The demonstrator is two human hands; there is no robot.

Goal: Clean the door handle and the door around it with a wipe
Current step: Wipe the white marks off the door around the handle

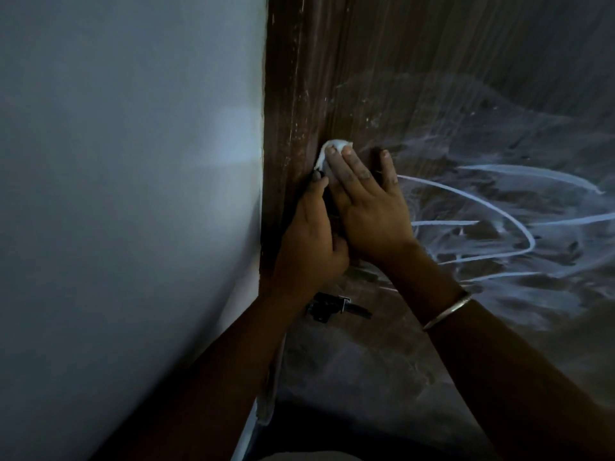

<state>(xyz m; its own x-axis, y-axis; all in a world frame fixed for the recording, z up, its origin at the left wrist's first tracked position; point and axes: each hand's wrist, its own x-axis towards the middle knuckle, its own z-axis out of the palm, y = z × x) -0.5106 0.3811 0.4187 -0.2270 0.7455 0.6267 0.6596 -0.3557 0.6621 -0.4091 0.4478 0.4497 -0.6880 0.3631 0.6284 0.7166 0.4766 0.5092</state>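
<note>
Below hands: black latch (336, 307); left hand (307, 247) hides handle; right hand (369, 207) presses wipe (327, 151).

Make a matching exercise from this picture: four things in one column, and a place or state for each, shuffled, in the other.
Things:
1. wipe
2. bangle
3. latch
4. scribbles

Places or states:
A. pale lines across the door, right of the hands
B. pressed flat under the right hand
C. on the door, below the left hand
D. round the right wrist

Pairs: 1-B, 2-D, 3-C, 4-A
</note>
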